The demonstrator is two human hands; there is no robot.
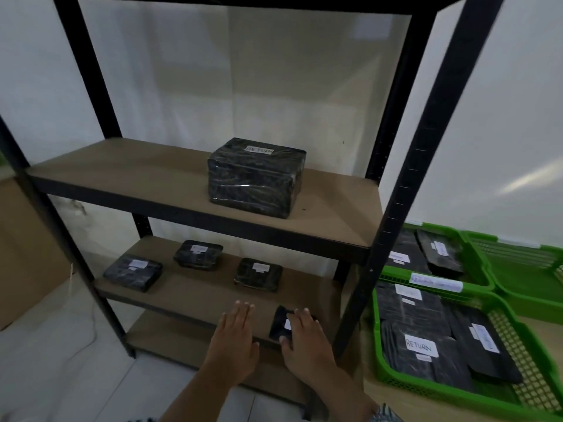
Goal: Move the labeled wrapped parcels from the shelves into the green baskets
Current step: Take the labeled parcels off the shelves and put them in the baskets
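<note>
From my end of the feed, the small parcel (pixel 278 321) sat at the front edge of the lower shelf (pixel 195 296). The right hand (pixel 304 339) lay over it with the thumb at its near edge (couldn't tell if that was a real grip), and the left hand (pixel 234 336) hovered beside it, fingers straight and apart. The glossy black wrap looked slick and crinkly over a flat slab, so I'd have pinched it thumb-under, fingers-on-top, then swung it right into the near green basket (pixel 377 354).
</note>
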